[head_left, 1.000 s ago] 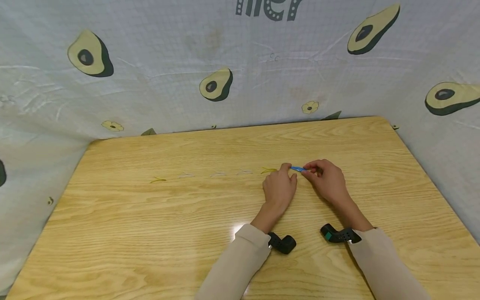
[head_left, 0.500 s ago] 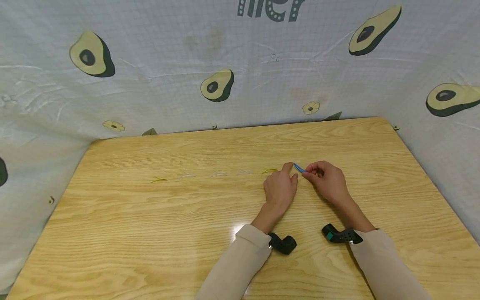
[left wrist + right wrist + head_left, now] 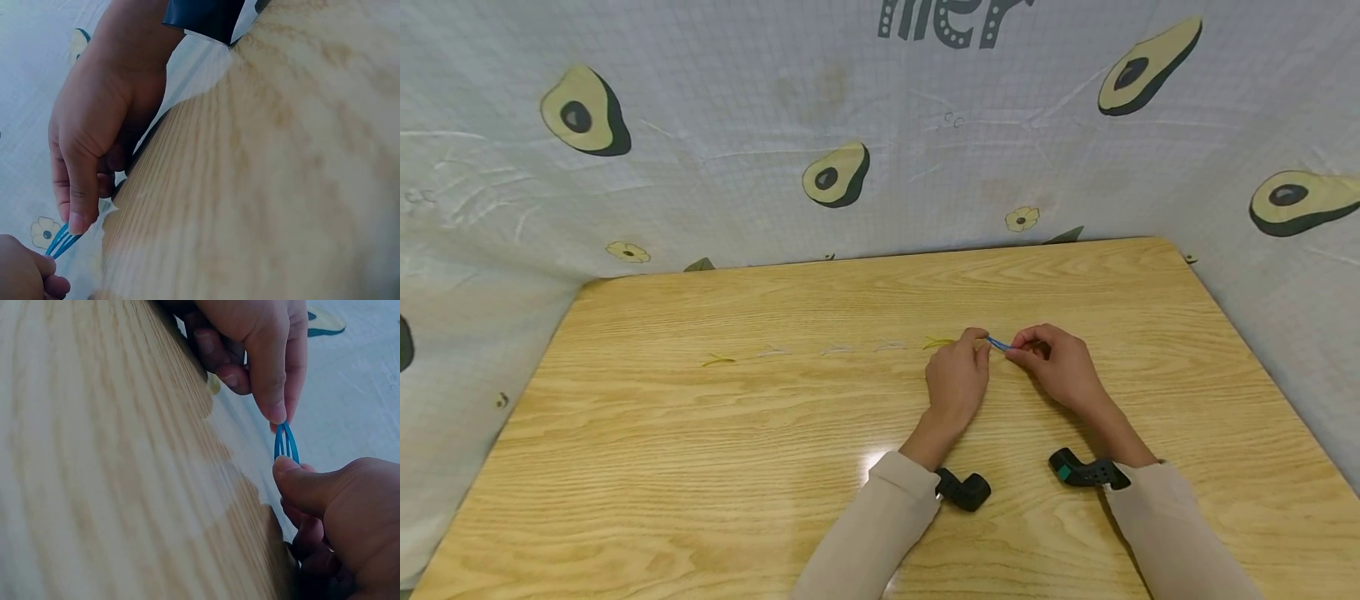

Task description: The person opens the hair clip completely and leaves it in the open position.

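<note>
Thin blue strands [image 3: 997, 343], gathered in a narrow bundle, stretch between both hands just above the far middle of the table. In the right wrist view these blue strands [image 3: 287, 442] bow slightly apart between the fingertips; whether they are ties or a looped band I cannot tell. My left hand [image 3: 957, 375] pinches their left end between thumb and forefinger. Their right end is pinched by my right hand [image 3: 1056, 362]. Beside the left hand's knuckles, a yellow strand piece [image 3: 938, 342] lies on the wood, partly covered by the hand.
Leftward from the hands runs a row of similar thin pieces: several white ones, such as a white piece [image 3: 837, 348], then a yellow piece [image 3: 718, 359] at its end. The wooden table [image 3: 662, 467] meets an avocado-print cloth [image 3: 715, 192] at its back edge.
My left thumb has closed against the forefinger, which earlier was extended with the thumb apart. The blue bundle's left end rose, then dropped slightly; its strands now look more drawn out.
</note>
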`<action>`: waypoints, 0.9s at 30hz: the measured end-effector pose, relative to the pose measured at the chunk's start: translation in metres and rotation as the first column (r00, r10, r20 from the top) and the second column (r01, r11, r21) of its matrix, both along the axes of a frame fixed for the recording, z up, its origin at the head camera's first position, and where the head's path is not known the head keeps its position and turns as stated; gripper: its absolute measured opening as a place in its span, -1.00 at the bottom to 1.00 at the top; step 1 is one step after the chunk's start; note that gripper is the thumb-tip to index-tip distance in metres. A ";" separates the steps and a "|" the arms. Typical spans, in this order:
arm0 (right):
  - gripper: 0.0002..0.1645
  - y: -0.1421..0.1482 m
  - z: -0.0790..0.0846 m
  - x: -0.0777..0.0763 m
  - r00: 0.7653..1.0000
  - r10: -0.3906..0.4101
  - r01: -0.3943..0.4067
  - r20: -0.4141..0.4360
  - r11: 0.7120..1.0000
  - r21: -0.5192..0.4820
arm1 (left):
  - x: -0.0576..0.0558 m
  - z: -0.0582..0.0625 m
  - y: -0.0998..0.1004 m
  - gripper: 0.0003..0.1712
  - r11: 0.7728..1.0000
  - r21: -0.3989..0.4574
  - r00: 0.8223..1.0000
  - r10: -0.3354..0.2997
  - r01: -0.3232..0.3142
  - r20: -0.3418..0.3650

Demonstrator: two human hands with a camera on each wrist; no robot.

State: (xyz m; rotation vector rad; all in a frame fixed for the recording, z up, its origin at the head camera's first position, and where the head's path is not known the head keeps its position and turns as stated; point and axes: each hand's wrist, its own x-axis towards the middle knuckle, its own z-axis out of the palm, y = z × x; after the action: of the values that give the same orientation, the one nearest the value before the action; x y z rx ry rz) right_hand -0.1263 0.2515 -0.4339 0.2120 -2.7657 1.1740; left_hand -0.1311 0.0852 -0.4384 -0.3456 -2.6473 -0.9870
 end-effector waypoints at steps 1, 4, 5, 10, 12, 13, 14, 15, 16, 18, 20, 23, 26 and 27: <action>-0.86 0.000 0.000 0.000 1.000 0.003 -0.003 0.003 1.000 -0.006 | 0.000 0.000 -0.001 -0.81 1.000 0.008 1.000 0.000 0.000 -0.005; -0.85 -0.001 0.002 0.000 1.000 0.013 -0.013 0.008 0.999 -0.031 | 0.000 0.001 -0.003 -0.84 0.998 0.054 1.000 -0.015 0.016 -0.011; -0.85 -0.002 0.002 0.000 1.000 0.015 -0.015 0.012 0.999 -0.040 | 0.000 0.002 -0.004 -0.86 0.997 0.073 1.000 -0.022 0.023 -0.013; -0.85 -0.005 0.005 0.000 0.999 0.036 -0.033 0.037 0.996 -0.086 | 0.002 0.001 -0.008 -0.92 0.983 0.172 0.998 -0.057 0.063 -0.041; -0.85 -0.006 0.006 0.001 0.997 0.044 -0.038 0.057 0.994 -0.102 | 0.003 0.001 -0.010 -0.93 0.979 0.192 0.996 -0.059 0.071 -0.065; -0.84 -0.006 0.007 0.001 0.997 0.047 -0.039 0.066 0.993 -0.108 | 0.004 0.001 -0.011 -0.94 0.977 0.199 0.995 -0.060 0.075 -0.079; -0.84 -0.007 0.008 0.001 0.996 0.050 -0.041 0.077 0.993 -0.115 | 0.004 0.001 -0.012 -0.95 0.978 0.194 0.994 -0.059 0.076 -0.094; -0.84 -0.008 0.010 0.002 0.995 0.052 -0.042 0.084 0.992 -0.119 | 0.006 0.002 -0.013 -0.95 0.979 0.189 0.993 -0.059 0.078 -0.107; -0.83 -0.009 0.011 0.002 0.994 0.054 -0.043 0.090 0.992 -0.121 | 0.007 0.003 -0.014 -0.95 0.979 0.185 0.991 -0.061 0.082 -0.119; -0.83 -0.011 0.015 0.004 0.993 0.063 -0.050 0.101 0.991 -0.127 | 0.010 0.005 -0.017 -0.93 0.981 0.173 0.989 -0.068 0.090 -0.132; -0.82 -0.014 0.019 0.006 0.991 0.075 -0.059 0.110 0.989 -0.137 | 0.013 0.008 -0.022 -0.92 0.980 0.172 0.988 -0.082 0.104 -0.129; -0.81 -0.022 0.025 0.009 0.988 0.092 -0.072 0.125 0.985 -0.159 | 0.017 0.013 -0.033 -0.91 0.971 0.203 0.990 -0.105 0.123 -0.097; -0.81 -0.031 0.031 0.012 0.984 0.105 -0.077 0.142 0.978 -0.191 | 0.020 0.018 -0.044 -0.91 0.963 0.238 0.991 -0.123 0.130 -0.042; -0.80 -0.035 0.034 0.013 0.982 0.110 -0.077 0.152 0.975 -0.208 | 0.021 0.019 -0.048 -0.91 0.958 0.253 0.991 -0.130 0.132 -0.024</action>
State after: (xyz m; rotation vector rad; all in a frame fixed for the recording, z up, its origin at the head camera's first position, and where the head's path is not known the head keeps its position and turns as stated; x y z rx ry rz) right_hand -0.1136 0.2169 -0.4002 0.2373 -2.7722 1.5511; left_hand -0.1098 0.0369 -0.4190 -0.4684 -2.4764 -1.3467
